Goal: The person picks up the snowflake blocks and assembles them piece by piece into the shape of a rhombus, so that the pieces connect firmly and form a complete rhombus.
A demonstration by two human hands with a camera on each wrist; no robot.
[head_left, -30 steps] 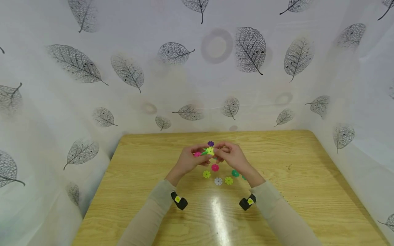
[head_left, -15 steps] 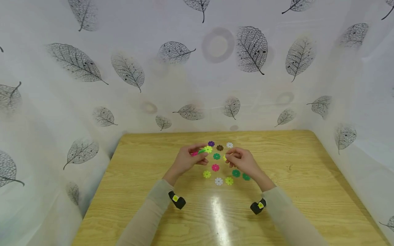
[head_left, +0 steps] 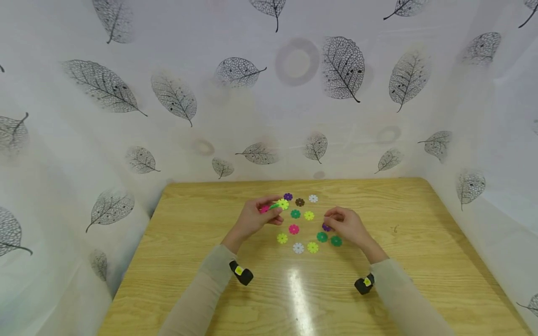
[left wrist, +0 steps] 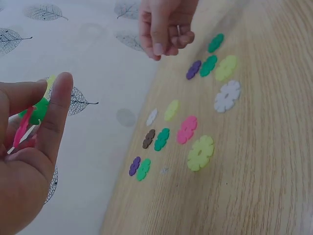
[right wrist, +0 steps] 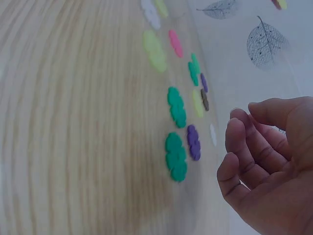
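The left hand (head_left: 256, 217) pinches a small cluster of joined flower discs (head_left: 279, 205), yellow, green and pink, between thumb and fingers, lifted above the wooden surface (head_left: 201, 261) near the middle of its far edge, just as it did half a second ago; the left wrist view shows the green and pink pieces (left wrist: 30, 117) wedged between the fingertips. The right hand (head_left: 346, 226) has changed most: a second ago it met the left hand at the cluster, half a second ago it had drawn back beside the yellow disc (head_left: 308, 215), and now it sits further toward the right edge, fingers loosely curled and holding nothing, its fingertips just above the purple disc (head_left: 326, 227) lying on the surface. Whether they touch that disc cannot be told; the right wrist view shows the curled fingers (right wrist: 244, 147) apart from the purple disc (right wrist: 193, 142) and the two dark green discs (right wrist: 176, 155) beside it. With the hand moved away, the loose discs lie in full view: purple, brown and white along the far side, green and yellow next, then pink (head_left: 293, 229), and a near row of yellow, white, yellow and two greens.
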